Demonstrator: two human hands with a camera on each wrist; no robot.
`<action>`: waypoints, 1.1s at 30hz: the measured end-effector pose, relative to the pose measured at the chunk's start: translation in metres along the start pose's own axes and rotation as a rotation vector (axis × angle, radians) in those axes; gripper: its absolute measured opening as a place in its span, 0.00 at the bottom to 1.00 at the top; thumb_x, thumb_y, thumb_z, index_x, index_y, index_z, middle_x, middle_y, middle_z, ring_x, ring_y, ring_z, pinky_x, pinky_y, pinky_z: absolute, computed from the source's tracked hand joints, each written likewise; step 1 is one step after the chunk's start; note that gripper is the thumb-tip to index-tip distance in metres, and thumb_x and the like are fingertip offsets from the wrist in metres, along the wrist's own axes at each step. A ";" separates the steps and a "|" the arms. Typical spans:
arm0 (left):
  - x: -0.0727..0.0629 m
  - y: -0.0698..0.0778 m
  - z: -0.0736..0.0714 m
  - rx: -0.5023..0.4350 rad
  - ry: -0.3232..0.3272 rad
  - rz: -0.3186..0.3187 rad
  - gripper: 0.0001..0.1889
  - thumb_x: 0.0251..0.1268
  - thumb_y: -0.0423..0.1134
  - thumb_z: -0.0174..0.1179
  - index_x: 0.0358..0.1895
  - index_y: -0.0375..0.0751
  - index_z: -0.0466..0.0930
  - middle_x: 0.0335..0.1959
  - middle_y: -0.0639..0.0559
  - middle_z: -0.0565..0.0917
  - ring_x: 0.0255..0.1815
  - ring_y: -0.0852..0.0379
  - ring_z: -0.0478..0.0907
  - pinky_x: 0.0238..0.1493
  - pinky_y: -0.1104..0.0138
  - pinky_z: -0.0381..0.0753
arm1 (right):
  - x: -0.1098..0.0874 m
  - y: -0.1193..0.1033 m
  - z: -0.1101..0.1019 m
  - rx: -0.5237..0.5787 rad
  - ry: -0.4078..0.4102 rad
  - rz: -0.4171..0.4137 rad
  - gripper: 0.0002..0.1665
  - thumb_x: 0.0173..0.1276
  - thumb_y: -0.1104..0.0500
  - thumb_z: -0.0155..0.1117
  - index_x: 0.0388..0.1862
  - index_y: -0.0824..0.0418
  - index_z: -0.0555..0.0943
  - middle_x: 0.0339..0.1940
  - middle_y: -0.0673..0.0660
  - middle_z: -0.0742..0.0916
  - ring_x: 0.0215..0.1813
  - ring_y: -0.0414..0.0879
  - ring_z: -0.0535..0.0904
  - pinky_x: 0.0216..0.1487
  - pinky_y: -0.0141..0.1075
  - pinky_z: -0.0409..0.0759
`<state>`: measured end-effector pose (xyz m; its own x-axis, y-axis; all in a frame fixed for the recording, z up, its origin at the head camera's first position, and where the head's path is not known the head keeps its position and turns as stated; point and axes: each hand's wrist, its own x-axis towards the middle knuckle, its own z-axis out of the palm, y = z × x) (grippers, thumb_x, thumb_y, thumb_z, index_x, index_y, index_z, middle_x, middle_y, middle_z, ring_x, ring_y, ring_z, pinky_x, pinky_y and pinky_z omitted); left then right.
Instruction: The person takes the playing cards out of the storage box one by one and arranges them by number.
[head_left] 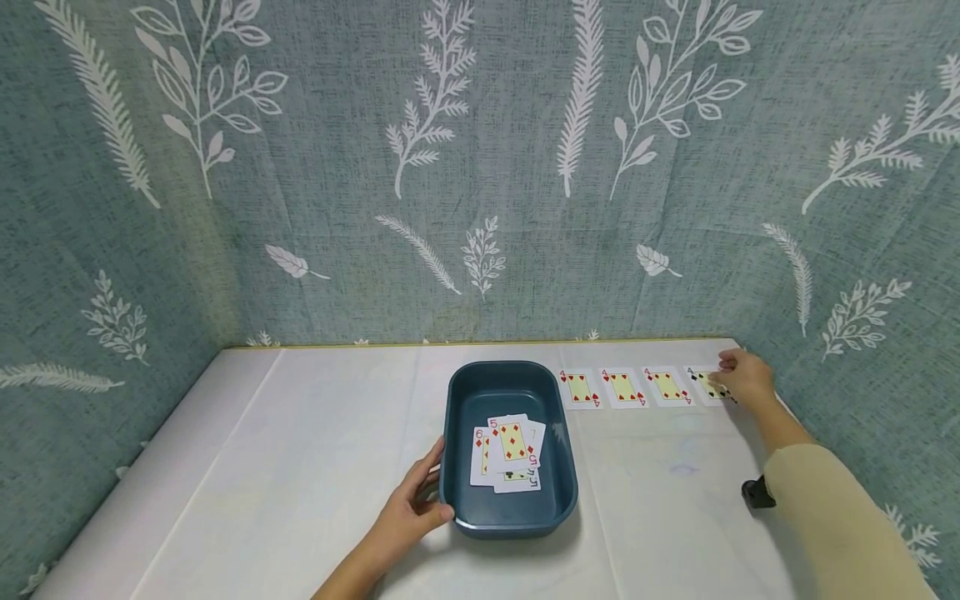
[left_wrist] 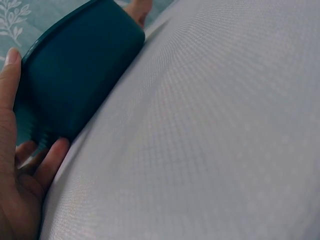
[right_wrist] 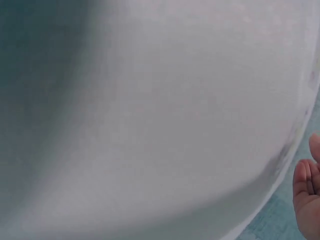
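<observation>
My left hand (head_left: 407, 508) grips the near left corner of a dark teal tub (head_left: 510, 533), thumb at the near corner and fingers along its left wall. In the left wrist view the fingers (left_wrist: 52, 162) lie low against the wall. Inside the tub, playing cards overlap, a five of diamonds (head_left: 513, 442) uppermost and a six of diamonds (head_left: 477, 458) at left. At the far right, my right hand (head_left: 746, 379) is over a black four (head_left: 703, 387), its fingertips at the card's right part, partly covering it.
Left of the black four, red fours lie face up in a row, the nearest to it a four of diamonds (head_left: 667, 386), the leftmost a four of hearts (head_left: 581, 388). A white cloth (head_left: 300, 433) covers the table. Patterned teal fabric (head_left: 495, 167) stands behind and at both sides.
</observation>
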<state>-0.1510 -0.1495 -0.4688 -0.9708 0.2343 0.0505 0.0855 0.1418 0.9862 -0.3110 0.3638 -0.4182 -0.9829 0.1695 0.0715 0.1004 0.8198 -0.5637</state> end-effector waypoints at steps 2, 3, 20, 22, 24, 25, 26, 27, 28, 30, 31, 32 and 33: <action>0.000 0.000 0.000 0.000 -0.001 -0.001 0.42 0.56 0.40 0.67 0.73 0.60 0.55 0.70 0.46 0.63 0.66 0.42 0.67 0.49 0.72 0.75 | 0.000 -0.004 -0.001 0.002 0.001 -0.024 0.28 0.64 0.63 0.62 0.57 0.80 0.68 0.51 0.76 0.77 0.51 0.68 0.73 0.50 0.54 0.72; 0.000 0.000 0.000 -0.002 -0.001 0.000 0.42 0.56 0.40 0.67 0.73 0.60 0.55 0.70 0.46 0.63 0.66 0.42 0.67 0.49 0.72 0.75 | 0.000 -0.006 -0.001 0.010 -0.001 -0.034 0.28 0.65 0.63 0.62 0.57 0.79 0.68 0.51 0.76 0.77 0.52 0.68 0.73 0.49 0.54 0.72; 0.000 -0.004 -0.002 0.000 -0.029 0.072 0.41 0.58 0.39 0.66 0.74 0.55 0.55 0.68 0.43 0.64 0.65 0.40 0.67 0.49 0.70 0.77 | -0.010 -0.036 0.001 0.101 0.014 -0.100 0.34 0.62 0.53 0.68 0.59 0.73 0.71 0.50 0.71 0.81 0.51 0.61 0.77 0.46 0.47 0.77; 0.000 -0.004 -0.002 -0.004 -0.035 0.085 0.41 0.58 0.39 0.66 0.74 0.53 0.54 0.68 0.42 0.64 0.65 0.39 0.67 0.49 0.70 0.77 | -0.013 -0.039 0.003 0.091 -0.006 -0.120 0.33 0.63 0.54 0.67 0.60 0.74 0.70 0.52 0.73 0.79 0.53 0.64 0.75 0.48 0.50 0.77; 0.000 -0.004 -0.002 -0.007 -0.039 0.095 0.41 0.58 0.39 0.66 0.74 0.52 0.54 0.68 0.41 0.64 0.65 0.38 0.66 0.49 0.70 0.77 | -0.015 -0.044 0.006 0.080 -0.006 -0.142 0.32 0.63 0.55 0.67 0.59 0.73 0.71 0.52 0.72 0.80 0.53 0.63 0.76 0.49 0.50 0.77; 0.000 -0.005 -0.002 -0.007 -0.040 0.099 0.41 0.58 0.39 0.66 0.74 0.51 0.54 0.69 0.41 0.64 0.65 0.37 0.66 0.50 0.70 0.77 | -0.017 -0.047 0.007 0.078 -0.004 -0.153 0.32 0.63 0.55 0.67 0.59 0.73 0.72 0.52 0.72 0.80 0.52 0.63 0.76 0.49 0.50 0.77; 0.000 -0.004 -0.002 -0.006 -0.040 0.100 0.41 0.58 0.38 0.66 0.74 0.51 0.54 0.69 0.41 0.64 0.65 0.37 0.66 0.50 0.70 0.76 | -0.018 -0.049 0.008 0.078 -0.002 -0.169 0.32 0.62 0.55 0.68 0.58 0.73 0.72 0.51 0.72 0.80 0.52 0.63 0.77 0.49 0.50 0.77; 0.000 -0.004 -0.002 -0.005 -0.039 0.100 0.41 0.58 0.38 0.66 0.74 0.51 0.54 0.69 0.41 0.64 0.65 0.37 0.66 0.50 0.70 0.76 | -0.019 -0.051 0.009 0.080 -0.003 -0.182 0.32 0.62 0.55 0.68 0.58 0.73 0.72 0.51 0.72 0.81 0.51 0.63 0.77 0.49 0.51 0.77; 0.000 -0.004 -0.002 -0.003 -0.039 0.098 0.41 0.58 0.38 0.66 0.74 0.51 0.54 0.69 0.41 0.64 0.65 0.37 0.66 0.50 0.70 0.76 | -0.020 -0.053 0.009 0.084 -0.004 -0.192 0.32 0.62 0.55 0.68 0.58 0.73 0.72 0.51 0.72 0.81 0.51 0.63 0.78 0.49 0.51 0.77; 0.000 -0.004 -0.002 0.002 -0.036 0.097 0.41 0.58 0.37 0.66 0.74 0.51 0.54 0.69 0.41 0.63 0.65 0.37 0.66 0.50 0.70 0.76 | -0.021 -0.057 0.010 0.089 -0.002 -0.199 0.32 0.62 0.55 0.68 0.58 0.73 0.72 0.51 0.72 0.81 0.50 0.62 0.78 0.49 0.51 0.77; 0.000 -0.004 -0.002 0.003 -0.035 0.097 0.41 0.58 0.37 0.66 0.74 0.51 0.54 0.69 0.41 0.63 0.65 0.37 0.66 0.50 0.70 0.76 | -0.022 -0.059 0.011 0.092 0.003 -0.198 0.32 0.62 0.54 0.68 0.59 0.73 0.72 0.51 0.72 0.81 0.50 0.62 0.78 0.49 0.50 0.77; 0.001 -0.004 -0.002 0.004 -0.035 0.096 0.41 0.58 0.36 0.66 0.74 0.51 0.54 0.69 0.41 0.63 0.65 0.37 0.66 0.50 0.70 0.76 | -0.023 -0.060 0.011 0.097 0.007 -0.195 0.33 0.62 0.54 0.68 0.59 0.73 0.72 0.50 0.71 0.81 0.50 0.62 0.78 0.48 0.50 0.77; 0.001 -0.004 -0.002 0.006 -0.034 0.094 0.41 0.58 0.36 0.66 0.74 0.51 0.54 0.69 0.41 0.63 0.65 0.37 0.66 0.50 0.70 0.76 | -0.024 -0.062 0.012 0.102 0.012 -0.191 0.33 0.62 0.53 0.68 0.59 0.73 0.72 0.50 0.71 0.82 0.50 0.62 0.78 0.48 0.49 0.77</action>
<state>-0.1525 -0.1514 -0.4725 -0.9504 0.2789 0.1373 0.1774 0.1238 0.9763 -0.2954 0.3022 -0.3946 -0.9807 0.0235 0.1940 -0.1039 0.7780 -0.6196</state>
